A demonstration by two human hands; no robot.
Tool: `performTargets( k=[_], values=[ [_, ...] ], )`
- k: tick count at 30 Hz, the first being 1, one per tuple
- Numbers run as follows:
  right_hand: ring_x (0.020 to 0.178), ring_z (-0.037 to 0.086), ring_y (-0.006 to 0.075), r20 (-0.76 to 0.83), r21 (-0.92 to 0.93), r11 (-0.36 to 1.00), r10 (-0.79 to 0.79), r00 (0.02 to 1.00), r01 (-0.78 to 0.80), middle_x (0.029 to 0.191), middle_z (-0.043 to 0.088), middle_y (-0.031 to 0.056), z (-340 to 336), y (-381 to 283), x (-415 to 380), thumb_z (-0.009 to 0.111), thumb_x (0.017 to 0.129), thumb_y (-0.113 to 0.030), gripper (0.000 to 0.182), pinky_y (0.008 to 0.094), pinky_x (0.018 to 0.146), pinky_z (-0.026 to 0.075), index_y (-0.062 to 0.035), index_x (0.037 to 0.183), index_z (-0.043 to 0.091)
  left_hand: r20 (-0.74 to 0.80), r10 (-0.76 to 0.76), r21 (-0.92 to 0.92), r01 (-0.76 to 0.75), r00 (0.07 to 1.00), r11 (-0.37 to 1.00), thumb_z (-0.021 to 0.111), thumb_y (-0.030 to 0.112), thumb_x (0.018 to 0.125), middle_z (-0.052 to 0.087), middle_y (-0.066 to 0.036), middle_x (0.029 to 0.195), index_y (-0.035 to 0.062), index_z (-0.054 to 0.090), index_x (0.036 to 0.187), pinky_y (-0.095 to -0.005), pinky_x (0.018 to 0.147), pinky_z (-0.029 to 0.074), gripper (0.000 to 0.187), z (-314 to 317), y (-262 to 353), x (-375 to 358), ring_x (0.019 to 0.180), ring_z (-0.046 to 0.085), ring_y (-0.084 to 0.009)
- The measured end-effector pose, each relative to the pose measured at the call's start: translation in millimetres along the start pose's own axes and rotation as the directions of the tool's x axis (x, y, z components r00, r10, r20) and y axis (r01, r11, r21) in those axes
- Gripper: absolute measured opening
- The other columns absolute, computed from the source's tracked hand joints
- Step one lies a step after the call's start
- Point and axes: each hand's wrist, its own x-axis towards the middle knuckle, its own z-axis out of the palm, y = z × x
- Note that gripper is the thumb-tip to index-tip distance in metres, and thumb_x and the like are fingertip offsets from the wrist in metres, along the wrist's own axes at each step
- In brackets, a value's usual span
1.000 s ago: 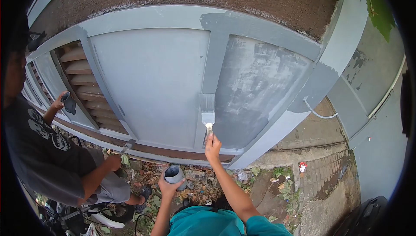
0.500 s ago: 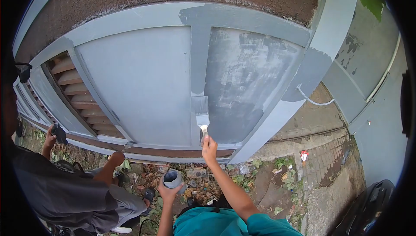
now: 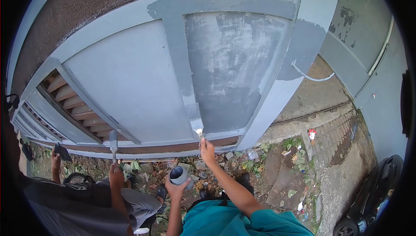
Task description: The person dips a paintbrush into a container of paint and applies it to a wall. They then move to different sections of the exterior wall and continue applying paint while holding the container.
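My right hand [image 3: 207,151] is closed around the handle of a paintbrush [image 3: 197,125], its bristles against the upright strip [image 3: 177,49] between two wall panels. Above the brush that strip is darker grey. The right panel [image 3: 236,58] is patchy, with pale smears over grey, while the left panel [image 3: 130,80] is an even light grey-blue. Low in front of me, my left hand [image 3: 174,190] grips a grey plastic container [image 3: 179,175], its open mouth showing a dark inside. How much paint it holds cannot be made out.
At left, a co-worker in a dark shirt [image 3: 73,205] holds a brush [image 3: 113,143] by the louvred opening [image 3: 80,104] and a dark container [image 3: 63,152]. Leaves and rubble [image 3: 234,166] cover the ground. A black car [image 3: 372,201] stands at lower right.
My right hand and paintbrush have moved slightly down along the strip. The co-worker's brush has swung upright against the wall. My view has shifted a little.
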Motion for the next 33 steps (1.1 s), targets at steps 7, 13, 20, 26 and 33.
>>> performTargets(
  k=[7, 13, 20, 26, 33],
  values=[
    [0.051, 0.051, 0.0290, -0.076, -0.090, 0.996, -0.014, 0.997, 0.007, 0.055, 0.051, 0.0131, -50.0, 29.6, -30.9, 0.042, 0.100, -0.039, 0.049, 0.0396, 0.055, 0.041, -0.0001, 0.072, 0.055, 0.009, -0.014, 0.114, 0.013, 1.000, 0.993, 0.090, 0.020, 0.055, 0.066, -0.011, 0.102, -0.0015, 0.059, 0.112, -0.0334, 0.085, 0.050, 0.069, 0.6, -0.7, -1.0, 0.092, 0.064, -0.0206],
    [0.057, 0.050, 0.0212, -0.044, -0.009, 0.961, -0.276, 0.960, 0.276, 0.065, 0.055, 0.0120, -61.7, -29.4, -9.2, 0.048, 0.099, -0.030, 0.038, 0.0358, 0.057, 0.041, 0.0026, 0.081, 0.056, 0.015, -0.033, 0.149, 0.030, 0.999, 0.988, 0.089, 0.019, 0.055, 0.066, -0.011, 0.101, -0.0030, 0.060, 0.110, -0.0333, 0.085, 0.049, 0.066, 22.0, 3.7, 5.4, 0.092, 0.064, -0.0201],
    [0.075, 0.064, 0.0343, 0.016, 0.014, 0.933, -0.360, 0.933, 0.359, 0.081, 0.065, 0.0135, -52.6, -78.0, 15.8, 0.051, 0.096, -0.021, 0.025, 0.0390, 0.066, 0.049, -0.0012, 0.108, 0.061, -0.028, -0.030, 0.073, 0.032, 0.999, 0.997, 0.090, 0.021, 0.056, 0.066, -0.013, 0.103, -0.0028, 0.059, 0.111, -0.0346, 0.086, 0.050, 0.068, 31.5, 10.2, 12.3, 0.093, 0.064, -0.0209],
    [0.074, 0.063, 0.0363, 0.090, -0.080, 0.926, -0.361, 0.928, 0.368, 0.079, 0.063, 0.0154, -26.4, -105.4, 56.8, 0.043, 0.099, -0.021, 0.024, 0.0445, 0.065, 0.047, -0.0090, 0.119, 0.050, -0.075, -0.006, 0.147, 0.017, 0.997, 0.989, 0.088, 0.019, 0.057, 0.065, -0.012, 0.103, -0.0026, 0.059, 0.111, -0.0337, 0.084, 0.049, 0.065, 26.4, 5.5, 14.5, 0.091, 0.063, -0.0204],
    [0.070, 0.063, 0.0311, 0.040, -0.084, 0.979, -0.181, 0.983, 0.184, 0.075, 0.062, 0.0145, 14.8, -19.8, 33.5, 0.042, 0.101, -0.026, 0.027, 0.0406, 0.063, 0.047, -0.0058, 0.116, 0.052, -0.011, -0.006, 0.084, 0.006, 1.000, 0.996, 0.089, 0.023, 0.056, 0.066, -0.012, 0.103, -0.0011, 0.060, 0.111, -0.0351, 0.087, 0.049, 0.067, 6.5, -3.3, 17.6, 0.094, 0.064, -0.0219]
  ],
)
